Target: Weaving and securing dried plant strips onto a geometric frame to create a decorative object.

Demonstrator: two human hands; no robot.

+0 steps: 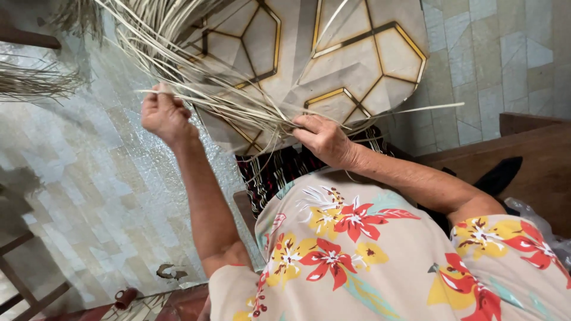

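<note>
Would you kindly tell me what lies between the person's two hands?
In the head view, a bundle of pale, thin dried straw strands stretches from the left hand to the right hand, both gripping it.

Pale straw strands, long, thin, fanned; bunched, apparently pinched, in both hands.

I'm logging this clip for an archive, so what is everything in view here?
straw strands: many, pale tan, fanning from upper left down to both hands
hexagon-patterned panel: one, beige with gold and dark lines, top centre behind the strands
tiled floor: pale, left side
wooden bench: one, brown, right
floral garment: one, beige with red and yellow flowers, bottom
left hand: gripping strands
right hand: pinching strands
</note>
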